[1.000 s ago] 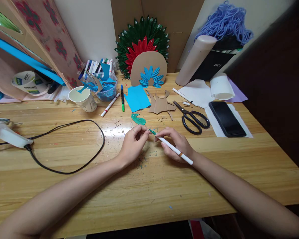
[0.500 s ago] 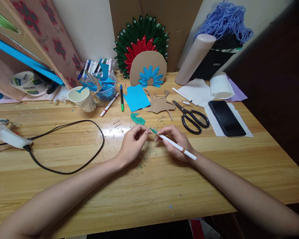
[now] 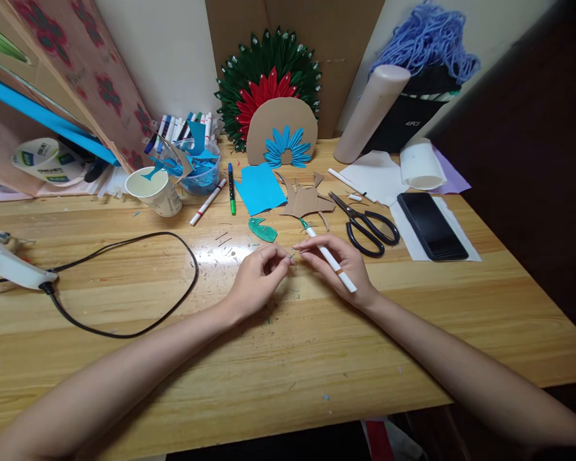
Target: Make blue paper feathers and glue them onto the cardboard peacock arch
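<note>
My right hand holds a slim white marker with a brown band; its green tip points away toward the cardboard scraps. The thumb and forefinger of this hand come close to my left fingertips. My left hand is closed in a pinch on a tiny green sliver, too small to make out clearly. Just beyond the left fingers lies a green bird-shaped cutout. Small dark bits are scattered on the wooden table around both hands.
Black-handled scissors and a phone lie to the right. Blue paper and cardboard scraps sit ahead. At left are a paper cup and a white glue gun with a looping black cord.
My right hand has turned the marker, so its green tip has moved off the left fingertips and now points farther away. The left hand keeps its pinch.
</note>
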A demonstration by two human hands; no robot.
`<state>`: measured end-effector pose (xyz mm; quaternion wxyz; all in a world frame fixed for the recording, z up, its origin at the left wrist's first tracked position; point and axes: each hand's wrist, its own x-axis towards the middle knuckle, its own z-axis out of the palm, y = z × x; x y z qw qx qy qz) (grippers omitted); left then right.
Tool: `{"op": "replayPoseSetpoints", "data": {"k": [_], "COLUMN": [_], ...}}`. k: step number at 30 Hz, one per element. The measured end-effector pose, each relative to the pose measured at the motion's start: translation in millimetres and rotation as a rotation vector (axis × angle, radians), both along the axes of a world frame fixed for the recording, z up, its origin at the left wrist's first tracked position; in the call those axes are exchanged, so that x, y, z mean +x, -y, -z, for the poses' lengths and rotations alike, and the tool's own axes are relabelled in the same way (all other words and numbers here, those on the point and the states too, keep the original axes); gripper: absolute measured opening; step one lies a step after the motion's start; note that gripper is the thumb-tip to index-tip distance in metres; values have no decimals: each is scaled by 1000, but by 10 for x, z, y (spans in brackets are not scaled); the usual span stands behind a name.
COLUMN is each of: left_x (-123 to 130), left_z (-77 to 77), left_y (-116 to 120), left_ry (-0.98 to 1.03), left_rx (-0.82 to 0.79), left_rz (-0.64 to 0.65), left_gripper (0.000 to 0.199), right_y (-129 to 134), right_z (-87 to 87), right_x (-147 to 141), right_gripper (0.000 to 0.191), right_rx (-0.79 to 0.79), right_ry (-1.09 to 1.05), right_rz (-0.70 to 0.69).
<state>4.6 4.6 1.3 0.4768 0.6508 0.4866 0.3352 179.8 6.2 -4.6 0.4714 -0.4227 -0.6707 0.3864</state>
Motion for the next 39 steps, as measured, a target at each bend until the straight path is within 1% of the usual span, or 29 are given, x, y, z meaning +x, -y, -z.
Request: {"op": "replayPoseSetpoints", "data": {"k": [3,8,11,14,17,19,21,24,29,34,39], "left_x": [3,-3,-3,-5,-10,-12,-12,-11,-16,-11,-10], "left_z": [7,19,21,16,8,3,-2,-8,-14,-23,-30], "left_y": [0,-2,0,6,6,2,-5,-13,-16,-13,-14], "left_ry": [-38,-69,-43,-3,38,82,131,190,235,249,235], "left_rx": [29,56,50,17,-18,-46,-77,-109,-111,-116,-122], "left_rz": [35,67,72,41,-20,-51,-76,-106,-135,-137,-133], "left_gripper": [14,15,15,14,15,16,16,15,14,13,14], "right_y": [-5,2,13,32,59,79,94,105,103,96,86], "right_z": [29,55,40,9,-19,-21,-9,18,35,23,19], "right_x": [0,-1,-1,19,48,57,57,49,57,58,50], "right_gripper": [9,8,9,16,29,30,31,33,33,31,32], "right_rx": [-1,28,50,98,208,275,308,319,326,327,347], "right_ry": [-22,7,32,85,182,217,226,231,238,245,253], "right_rz": [-20,-59,-33,14,-42,-80,-99,-123,-147,-113,-132]}}
